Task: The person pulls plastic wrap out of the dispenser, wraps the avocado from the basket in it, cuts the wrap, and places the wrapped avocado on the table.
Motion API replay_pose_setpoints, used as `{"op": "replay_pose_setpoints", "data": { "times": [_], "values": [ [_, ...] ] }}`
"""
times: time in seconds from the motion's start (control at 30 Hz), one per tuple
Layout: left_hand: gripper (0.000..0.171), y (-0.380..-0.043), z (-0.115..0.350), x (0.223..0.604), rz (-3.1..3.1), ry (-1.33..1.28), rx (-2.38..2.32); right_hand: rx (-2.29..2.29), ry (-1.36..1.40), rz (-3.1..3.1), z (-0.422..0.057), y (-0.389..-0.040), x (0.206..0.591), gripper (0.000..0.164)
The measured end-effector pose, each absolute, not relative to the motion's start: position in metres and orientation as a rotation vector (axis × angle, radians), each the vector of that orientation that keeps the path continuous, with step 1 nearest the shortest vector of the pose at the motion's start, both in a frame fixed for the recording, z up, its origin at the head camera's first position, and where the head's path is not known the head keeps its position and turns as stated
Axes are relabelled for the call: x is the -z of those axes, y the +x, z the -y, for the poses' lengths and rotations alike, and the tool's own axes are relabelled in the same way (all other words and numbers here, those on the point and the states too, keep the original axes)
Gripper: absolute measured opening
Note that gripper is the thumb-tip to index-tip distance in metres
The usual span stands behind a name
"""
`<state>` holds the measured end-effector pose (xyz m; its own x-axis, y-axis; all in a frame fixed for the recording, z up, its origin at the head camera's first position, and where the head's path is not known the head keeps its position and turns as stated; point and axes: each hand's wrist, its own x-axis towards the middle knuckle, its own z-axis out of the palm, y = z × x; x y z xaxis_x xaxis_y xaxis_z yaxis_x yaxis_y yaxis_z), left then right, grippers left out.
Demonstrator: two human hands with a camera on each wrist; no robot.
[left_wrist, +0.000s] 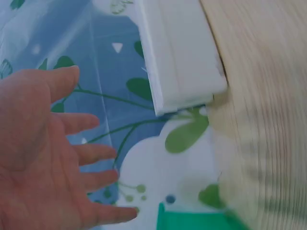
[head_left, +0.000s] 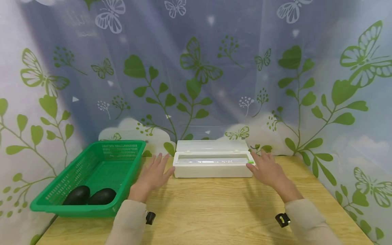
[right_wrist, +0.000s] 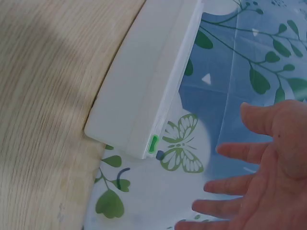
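Observation:
A white cling film dispenser [head_left: 213, 171] stands at the back of the table, its lid [head_left: 212, 145] tipped up behind it. Inside lies a roll of clear film [head_left: 213, 160], and a small green slider [right_wrist: 153, 143] sits at the right end. My left hand [head_left: 153, 173] is spread beside the dispenser's left end, holding nothing. Its straight fingers [left_wrist: 96, 154] show apart from the box in the left wrist view. At the other end, my right hand [head_left: 268, 169] is also spread and holds nothing; its thumb overlaps the box corner in the head view.
To the left stands a green plastic basket [head_left: 131, 177] with two dark, smooth oval things [head_left: 102, 196] at its near end. A patterned curtain [head_left: 232, 102] hangs close behind the wooden table [head_left: 211, 211]. Both wrists carry small black devices.

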<state>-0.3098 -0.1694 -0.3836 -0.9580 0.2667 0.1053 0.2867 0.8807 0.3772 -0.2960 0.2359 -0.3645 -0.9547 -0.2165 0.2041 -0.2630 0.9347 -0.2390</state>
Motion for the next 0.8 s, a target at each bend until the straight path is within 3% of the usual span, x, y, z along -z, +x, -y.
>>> {"op": "replay_pose_setpoints", "data": {
  "times": [0.17, 0.33, 0.8],
  "values": [
    [0.061, -0.333, 0.172, 0.378, 2.943, -0.683, 0.976, -0.61, 0.532, 2.878, -0.248, -0.319, 0.363, 0.043],
    [0.051, -0.357, 0.176, 0.378, 2.905, -0.761, 1.181, -0.724, 0.509, 2.909, -0.252, -0.343, 0.361, 0.037],
    [0.041, -0.41, 0.165, 0.382, 2.953, -0.372, 1.667, -0.972, 0.652, 2.912, -0.264, -0.403, 0.371, 0.022]
  ]
}}
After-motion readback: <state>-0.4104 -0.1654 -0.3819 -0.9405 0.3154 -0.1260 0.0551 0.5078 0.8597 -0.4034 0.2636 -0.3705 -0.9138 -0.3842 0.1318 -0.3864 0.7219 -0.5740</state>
